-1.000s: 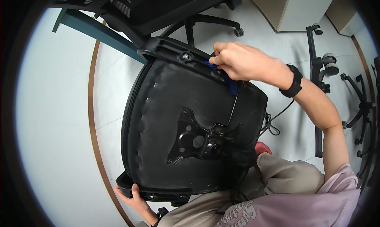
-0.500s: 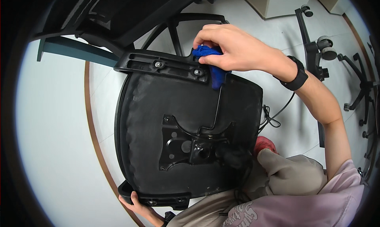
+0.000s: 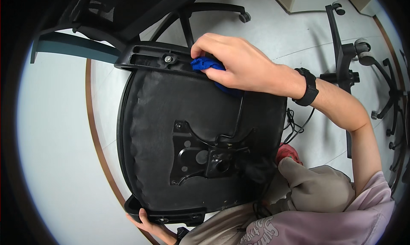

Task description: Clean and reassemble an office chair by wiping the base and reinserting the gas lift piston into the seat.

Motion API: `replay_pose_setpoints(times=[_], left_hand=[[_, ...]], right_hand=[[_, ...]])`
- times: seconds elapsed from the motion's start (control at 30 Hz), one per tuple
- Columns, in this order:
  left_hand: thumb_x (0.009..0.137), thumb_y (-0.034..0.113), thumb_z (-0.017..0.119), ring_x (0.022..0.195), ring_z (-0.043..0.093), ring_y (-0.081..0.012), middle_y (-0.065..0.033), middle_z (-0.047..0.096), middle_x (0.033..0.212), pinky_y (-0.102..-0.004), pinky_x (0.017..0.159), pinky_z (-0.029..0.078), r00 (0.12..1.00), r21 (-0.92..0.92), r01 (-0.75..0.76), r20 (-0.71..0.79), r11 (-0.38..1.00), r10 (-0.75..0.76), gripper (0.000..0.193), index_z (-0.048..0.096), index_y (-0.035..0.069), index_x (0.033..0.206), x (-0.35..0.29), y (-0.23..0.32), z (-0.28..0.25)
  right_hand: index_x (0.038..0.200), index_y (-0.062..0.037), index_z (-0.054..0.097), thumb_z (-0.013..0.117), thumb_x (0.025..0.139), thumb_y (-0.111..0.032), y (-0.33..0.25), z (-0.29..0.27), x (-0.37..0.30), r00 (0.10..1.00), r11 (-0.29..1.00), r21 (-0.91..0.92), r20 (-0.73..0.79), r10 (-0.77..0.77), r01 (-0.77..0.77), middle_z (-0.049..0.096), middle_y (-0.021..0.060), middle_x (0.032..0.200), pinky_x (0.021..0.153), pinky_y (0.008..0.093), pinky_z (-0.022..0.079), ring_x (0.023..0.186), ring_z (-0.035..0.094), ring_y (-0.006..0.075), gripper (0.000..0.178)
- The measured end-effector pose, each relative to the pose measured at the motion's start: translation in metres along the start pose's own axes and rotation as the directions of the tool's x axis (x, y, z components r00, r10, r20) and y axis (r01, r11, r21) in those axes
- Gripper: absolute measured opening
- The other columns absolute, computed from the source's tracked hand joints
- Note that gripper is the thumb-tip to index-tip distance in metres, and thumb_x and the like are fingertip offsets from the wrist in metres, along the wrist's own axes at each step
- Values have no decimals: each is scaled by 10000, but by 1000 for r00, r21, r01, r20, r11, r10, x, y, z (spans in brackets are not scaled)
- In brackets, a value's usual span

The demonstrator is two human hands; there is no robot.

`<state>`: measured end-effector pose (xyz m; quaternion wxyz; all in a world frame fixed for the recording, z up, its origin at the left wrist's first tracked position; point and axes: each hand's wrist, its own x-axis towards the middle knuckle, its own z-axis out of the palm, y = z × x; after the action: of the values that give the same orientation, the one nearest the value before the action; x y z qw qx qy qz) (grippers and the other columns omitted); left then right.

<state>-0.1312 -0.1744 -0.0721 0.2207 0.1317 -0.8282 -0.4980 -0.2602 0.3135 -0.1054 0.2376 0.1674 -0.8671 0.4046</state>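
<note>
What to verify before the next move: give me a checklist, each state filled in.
1. Left hand grips the near bracket: ok, thumb over its corner.
2. Right hand holds the blue cloth: ok, pinched between thumb and fingers.
3. Seat shows its underside: ok, the metal mechanism is in plain view.
4. Whole far bracket visible: not ok, the right hand and cloth hide part; one bolt shows.
5. Black cable free of the seat: cannot tell, it loops beside the right edge.
</note>
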Motion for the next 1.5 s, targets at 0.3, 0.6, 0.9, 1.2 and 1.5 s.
replay_pose_setpoints(times=[0.3, 0.6, 0.9, 1.2, 1.5], left_hand=[[859, 145, 663, 1071, 680, -315, -211, 645, 1215, -387, 954, 571, 999, -49, 50, -16, 998, -51, 550, 524, -33, 1360, -2, 2, -1], [881, 175, 675, 1063, 681, -300, -205, 646, 1200, -375, 939, 577, 999, -11, 36, -1, 999, -36, 523, 526, -36, 1335, 3, 0, -2], [860, 150, 681, 1031, 682, -289, -188, 647, 1169, -372, 909, 581, 1000, -39, 9, 13, 999, -8, 508, 543, -30, 1315, 4, 3, -10], [864, 171, 712, 981, 667, -250, -153, 630, 1139, -347, 877, 568, 999, -18, -12, 43, 1000, 13, 493, 544, -16, 1287, -1, -1, -1], [853, 210, 707, 956, 688, -265, -160, 636, 1094, -334, 860, 589, 999, -1, -13, 32, 1000, 13, 479, 542, -5, 1248, 3, 3, -2]], right_hand=[[928, 11, 636, 679, 788, -29, -13, 15, -13, 993, 938, -327, 77, -94, 114, 656, 157, 899, 634, 433, 551, 737, 696, 343, 152], [965, 37, 670, 750, 802, -106, -17, 0, -8, 955, 899, -410, 297, -25, 151, 646, 167, 1011, 686, 441, 581, 785, 715, 350, 231], [789, 39, 657, 729, 708, -46, -8, -20, 37, 697, 764, -247, 632, -339, 596, 674, 152, 782, 707, 452, 575, 818, 711, 345, 137], [1006, -4, 818, 735, 751, -54, -11, -42, 105, 150, 978, -204, 967, 208, -43, 784, 61, 839, 639, 286, 521, 728, 711, 143, 273], [853, -3, 662, 771, 739, -163, 8, -55, 62, 782, 992, 11, 616, 92, -126, 657, 90, 748, 669, 339, 521, 699, 641, 202, 225]])
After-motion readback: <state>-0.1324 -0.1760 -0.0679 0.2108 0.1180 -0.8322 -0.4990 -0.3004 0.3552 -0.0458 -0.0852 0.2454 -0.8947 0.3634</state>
